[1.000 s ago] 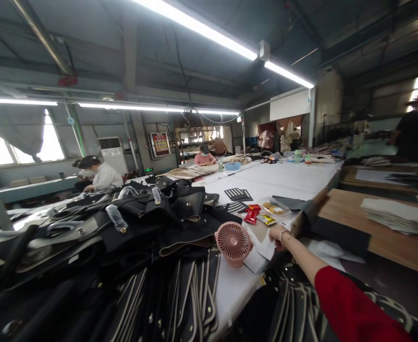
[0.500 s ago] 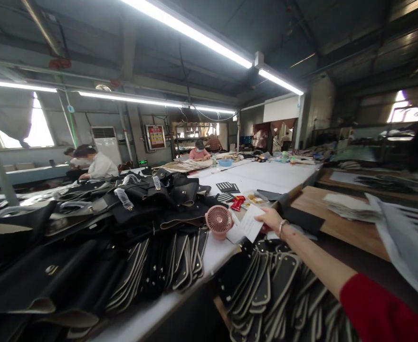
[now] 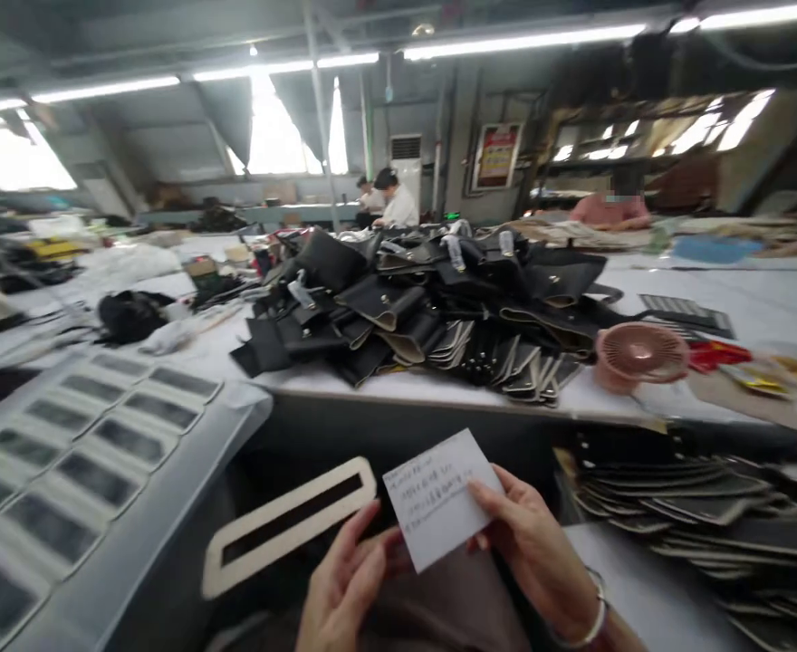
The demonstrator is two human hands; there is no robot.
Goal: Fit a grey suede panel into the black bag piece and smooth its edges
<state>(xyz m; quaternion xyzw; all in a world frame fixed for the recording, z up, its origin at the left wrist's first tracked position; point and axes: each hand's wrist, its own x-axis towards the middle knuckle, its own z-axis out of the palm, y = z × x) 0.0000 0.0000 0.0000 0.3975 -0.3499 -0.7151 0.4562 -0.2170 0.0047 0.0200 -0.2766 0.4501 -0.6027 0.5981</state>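
Note:
In my right hand (image 3: 531, 543) is a small white paper note (image 3: 439, 498) with lines of handwriting, held between thumb and fingers above my lap. My left hand (image 3: 348, 575) is beside the note's left edge, its thumb and fingers apart; some fingertips reach behind the paper. A pale, long frame-shaped piece (image 3: 218, 566) with a dark slot lies slantwise to the left. Its right end meets my left fingertips, and whether they grip it is unclear.
Black bag pieces (image 3: 385, 308) are heaped on the white table (image 3: 290, 385). At right are a pink fan (image 3: 643, 353) and stacked black strap-like pieces (image 3: 697, 516). A translucent sheet with dark panels (image 3: 133, 435) lies left. Several people sit farther back.
My view has swung left and down. The note has come from the table beside the fan to above my lap, still in my right hand. My left hand has come into view.

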